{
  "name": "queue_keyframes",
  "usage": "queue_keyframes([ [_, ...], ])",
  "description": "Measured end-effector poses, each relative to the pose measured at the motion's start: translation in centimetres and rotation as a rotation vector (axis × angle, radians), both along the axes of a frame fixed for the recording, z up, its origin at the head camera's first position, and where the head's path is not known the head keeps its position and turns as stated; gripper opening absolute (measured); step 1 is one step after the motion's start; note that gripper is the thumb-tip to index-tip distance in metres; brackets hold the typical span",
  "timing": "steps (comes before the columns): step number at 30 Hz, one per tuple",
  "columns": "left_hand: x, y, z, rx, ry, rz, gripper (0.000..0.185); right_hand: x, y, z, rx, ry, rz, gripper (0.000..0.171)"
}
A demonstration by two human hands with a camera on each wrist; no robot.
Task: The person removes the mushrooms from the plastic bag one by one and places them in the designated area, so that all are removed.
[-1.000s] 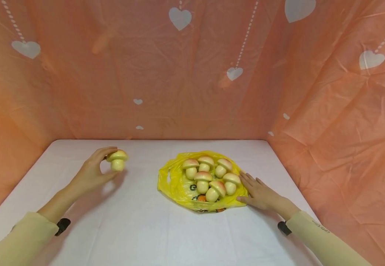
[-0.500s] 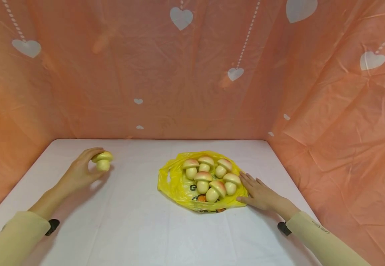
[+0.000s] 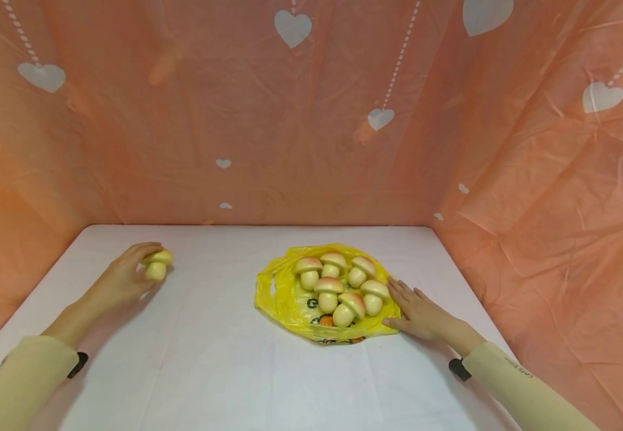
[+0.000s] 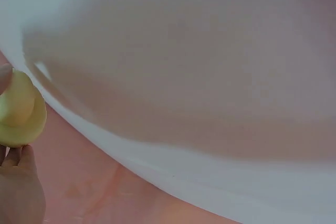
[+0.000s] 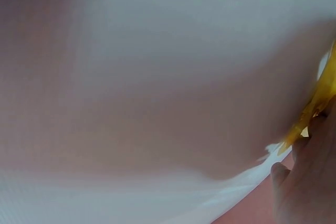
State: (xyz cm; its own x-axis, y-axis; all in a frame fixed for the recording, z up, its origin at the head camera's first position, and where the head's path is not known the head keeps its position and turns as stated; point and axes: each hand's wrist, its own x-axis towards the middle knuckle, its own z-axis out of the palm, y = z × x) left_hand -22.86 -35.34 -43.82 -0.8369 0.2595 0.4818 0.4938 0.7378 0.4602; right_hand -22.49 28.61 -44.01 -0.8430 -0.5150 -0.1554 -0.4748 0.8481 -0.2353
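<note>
My pale yellow sleeves [image 3: 510, 383] enter from the near edge of the white bench [image 3: 225, 371], one on each side. My right hand [image 3: 421, 314] lies flat with its fingers [image 3: 400, 290] straight and relaxed, fingertips touching the right rim of a crumpled yellow plastic bag [image 3: 284, 302]; the right wrist view shows the same bag edge [image 5: 315, 103] against my fingers [image 5: 310, 177]. On the bag, just left of those fingertips, six toy mushrooms [image 3: 338, 284] stand packed together, cream stems under pinkish caps. Well to the left of the bag, my left hand [image 3: 119, 278] curls round a single toy mushroom [image 3: 156, 265], thumb below and fingers over the cap, holding it upright low over the bench; whether its stem touches the surface I cannot tell. The left wrist view catches the mushroom [image 4: 21, 111] pinched between my fingertips [image 4: 18, 182]. Beyond both hands, an orange curtain [image 3: 289, 149] printed with white hearts closes in the bench at the back and sides.
</note>
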Motion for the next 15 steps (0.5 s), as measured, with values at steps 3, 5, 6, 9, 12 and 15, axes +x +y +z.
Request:
queue_keyframes([
  [3, -0.15, -0.32, -0.23, -0.015, -0.008, -0.013, 0.067, 0.01, -0.02, 0.03, -0.005, 0.003, -0.001, 0.094],
  [5, -0.19, -0.51, -0.38, -0.025, -0.023, -0.011, 0.068, 0.01, -0.06, 0.04, -0.009, 0.001, -0.001, 0.094],
  [6, -0.2, -0.58, -0.42, -0.03, -0.03, -0.007, 0.068, 0.01, -0.06, 0.04, -0.01, -0.001, -0.002, 0.094],
  [9, -0.22, -0.64, -0.5, -0.032, -0.043, -0.002, 0.069, 0.03, -0.07, 0.01, -0.01, -0.004, -0.002, 0.094],
  [12, -0.23, -0.6, -0.51, -0.028, -0.047, -0.003, 0.071, 0.05, -0.07, 0.0, -0.011, -0.003, -0.002, 0.093],
  [15, -0.3, -0.6, -0.54, -0.029, -0.045, -0.008, 0.075, 0.07, -0.06, -0.01, -0.015, 0.0, -0.001, 0.092],
])
